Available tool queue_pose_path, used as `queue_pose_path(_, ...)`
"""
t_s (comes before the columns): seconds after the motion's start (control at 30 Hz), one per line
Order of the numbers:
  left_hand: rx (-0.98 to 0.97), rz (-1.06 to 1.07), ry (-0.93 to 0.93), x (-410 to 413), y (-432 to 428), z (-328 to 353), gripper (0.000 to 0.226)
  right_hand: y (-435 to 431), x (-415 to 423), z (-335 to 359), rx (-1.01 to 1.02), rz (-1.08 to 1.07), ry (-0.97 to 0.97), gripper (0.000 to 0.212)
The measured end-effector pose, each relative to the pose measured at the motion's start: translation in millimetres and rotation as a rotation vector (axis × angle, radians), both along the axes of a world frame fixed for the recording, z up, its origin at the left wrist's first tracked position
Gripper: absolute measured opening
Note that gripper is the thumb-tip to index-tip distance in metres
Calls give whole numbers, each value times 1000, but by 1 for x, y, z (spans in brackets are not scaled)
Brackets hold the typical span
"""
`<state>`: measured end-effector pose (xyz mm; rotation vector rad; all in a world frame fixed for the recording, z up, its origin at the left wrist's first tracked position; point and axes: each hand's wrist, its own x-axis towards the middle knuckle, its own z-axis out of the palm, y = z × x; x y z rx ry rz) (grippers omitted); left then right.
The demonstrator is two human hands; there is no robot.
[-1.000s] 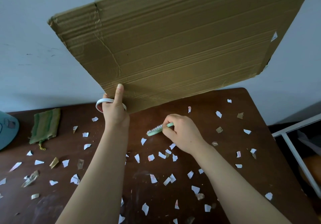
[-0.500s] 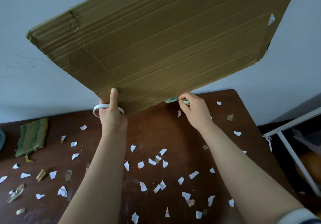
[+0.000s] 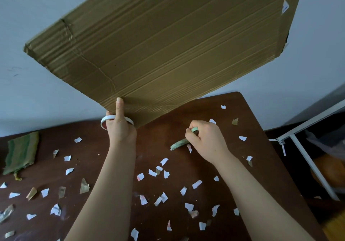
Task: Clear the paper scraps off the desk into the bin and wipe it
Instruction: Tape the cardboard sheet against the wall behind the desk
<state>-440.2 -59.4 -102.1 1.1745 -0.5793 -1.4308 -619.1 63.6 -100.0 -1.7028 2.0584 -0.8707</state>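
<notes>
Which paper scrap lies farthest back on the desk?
The small white scrap alone near the desk's far right corner, beyond the right hand; every other scrap lies nearer the person.

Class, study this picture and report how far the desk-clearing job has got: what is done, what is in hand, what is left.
Done: nothing visibly; paper scraps litter the whole desk. In hand: the left hand holds a cardboard sheet raised off the desk, and the right hand grips a green brush. Left: sweeping, binning, then wiping; the green cloth lies untouched at the left.
</notes>
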Motion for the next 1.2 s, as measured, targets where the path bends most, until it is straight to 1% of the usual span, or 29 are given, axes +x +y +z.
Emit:
queue_pose_path(0.03, -1, -2, 5, 0, 0, 0, 33, -2, -3, 3, -11, -2, -2, 22)
queue_pose_path(0.07, 2, -6, 4, -1, 2, 0, 34, -6, -6, 6, -38, -12, -16, 20)
queue_pose_path(0.17, 23, 20, 22, -2, 6, 1, 51, -24, -15, 15, -104, -30, -77, 16)
queue_pose_path(0.33, 41, 45, 42, -4, 9, 2, 56, -32, -15, 6, -13, 22, -49, 21)
queue_pose_path(0.4, 40, 45, 47, -5, 10, 1, 53, -18, -13, 0, -23, 26, -29, 20)
queue_pose_path(0.5, 45, 38, 99, -14, 13, -2, 39, 0, -13, -1, -25, 49, -41, 23)
queue_pose_path(0.57, 37, 38, 135, -21, 15, -5, 41, 1, -21, 3, -55, 33, -42, 22)
queue_pose_path(0.7, 36, 36, 149, -34, 17, -8, 44, -10, -59, 6, -133, -67, -105, 16)
queue_pose_path(0.9, 56, 35, 108, -46, 12, -12, 43, -38, -97, -3, -56, -106, -40, 22)
queue_pose_path(1.03, 6, 23, 122, -48, 8, -15, 29, -44, -102, -12, 39, -109, -34, 24)
queue_pose_path(1.1, 2, 32, 117, -47, 8, -17, 24, -34, -101, -15, 22, -101, -32, 22)
queue_pose_path(1.2, 10, 13, 142, -50, 10, -20, 31, -13, -94, -16, -13, -94, -13, 18)
